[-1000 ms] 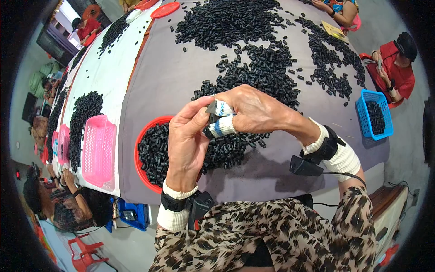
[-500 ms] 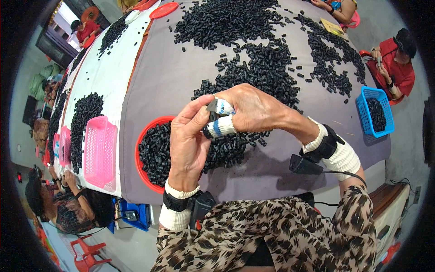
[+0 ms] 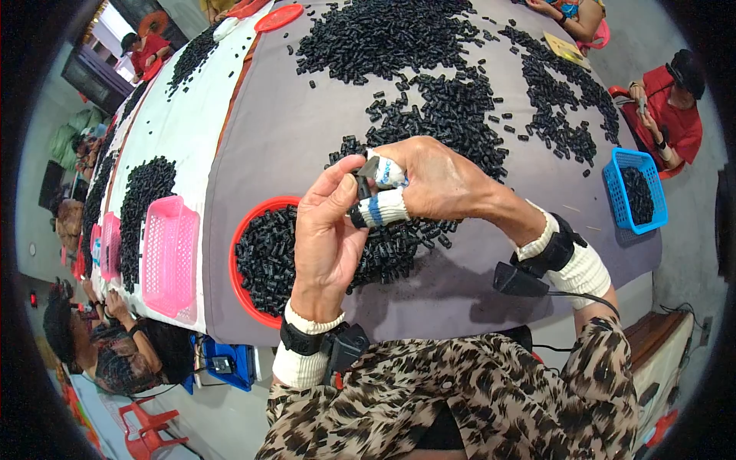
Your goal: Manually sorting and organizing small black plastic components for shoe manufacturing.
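Note:
Both my hands are raised over the near part of the table, their fingertips meeting. My left hand (image 3: 328,226) pinches a small black cylindrical piece (image 3: 363,186) between thumb and fingers. My right hand (image 3: 445,178) is closed, with a small grey metal blade (image 3: 369,166) sticking out of its fingers against the black piece; the blade's grip is hidden. White wrapping with blue marks (image 3: 389,173) and a white knit finger sleeve (image 3: 383,208) cover fingers of that hand. Just left of my left hand is a round red basin (image 3: 236,264) full of similar black pieces.
Heaps of black pieces (image 3: 383,38) spread over the grey tablecloth (image 3: 268,115). A pink basket (image 3: 170,257) stands on the left and a blue basket (image 3: 636,192) at the right edge. Co-workers sit around; one in red (image 3: 663,115) is at far right.
Both my hands have shifted slightly to the right together. The blade has turned against the black piece and now shows more of its bright face.

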Demonstrator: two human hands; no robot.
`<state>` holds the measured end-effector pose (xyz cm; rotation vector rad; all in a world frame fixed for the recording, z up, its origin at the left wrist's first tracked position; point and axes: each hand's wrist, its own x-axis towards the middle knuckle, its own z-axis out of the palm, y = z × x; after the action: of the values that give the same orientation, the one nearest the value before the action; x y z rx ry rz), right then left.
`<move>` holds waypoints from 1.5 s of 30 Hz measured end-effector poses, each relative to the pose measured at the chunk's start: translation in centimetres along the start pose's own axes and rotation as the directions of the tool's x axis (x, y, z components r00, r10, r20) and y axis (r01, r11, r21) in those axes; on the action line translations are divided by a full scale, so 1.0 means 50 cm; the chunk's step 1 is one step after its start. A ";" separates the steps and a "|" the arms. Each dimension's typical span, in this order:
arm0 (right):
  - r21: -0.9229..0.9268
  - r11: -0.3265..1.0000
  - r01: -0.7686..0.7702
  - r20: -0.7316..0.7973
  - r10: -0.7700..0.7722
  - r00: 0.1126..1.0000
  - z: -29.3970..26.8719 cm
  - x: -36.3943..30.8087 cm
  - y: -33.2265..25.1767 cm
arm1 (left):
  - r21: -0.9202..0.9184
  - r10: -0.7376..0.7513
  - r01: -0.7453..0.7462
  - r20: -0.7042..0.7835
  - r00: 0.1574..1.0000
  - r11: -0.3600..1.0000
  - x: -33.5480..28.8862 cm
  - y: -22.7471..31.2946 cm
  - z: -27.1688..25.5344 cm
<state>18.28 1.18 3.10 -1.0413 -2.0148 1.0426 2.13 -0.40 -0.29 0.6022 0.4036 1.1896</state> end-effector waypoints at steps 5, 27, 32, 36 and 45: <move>-0.029 0.999 -0.040 0.060 0.041 0.997 -0.001 0.000 0.006 | -0.017 -0.008 0.008 0.026 1.000 1.000 -0.004 -0.004 -0.008; -0.055 0.998 0.015 0.035 -0.013 0.999 0.007 0.002 0.010 | 0.062 0.020 -0.019 -0.013 1.000 0.998 -0.003 -0.002 -0.003; -0.033 0.999 -0.014 -0.052 0.012 0.999 0.006 0.000 -0.005 | -0.030 0.005 -0.006 -0.016 1.000 1.000 -0.001 -0.002 -0.007; 0.009 1.000 -0.007 -0.062 0.008 0.998 0.005 -0.002 0.005 | -0.006 -0.001 0.001 -0.025 1.000 1.000 -0.003 -0.003 0.000; -0.022 1.000 -0.003 -0.081 0.002 0.997 0.008 -0.001 0.005 | 0.110 -0.022 0.037 -0.139 0.990 0.993 0.008 -0.002 0.018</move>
<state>18.09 1.09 2.69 -1.0808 -1.9642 0.9660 2.88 -0.24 0.33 0.6108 0.5976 1.1893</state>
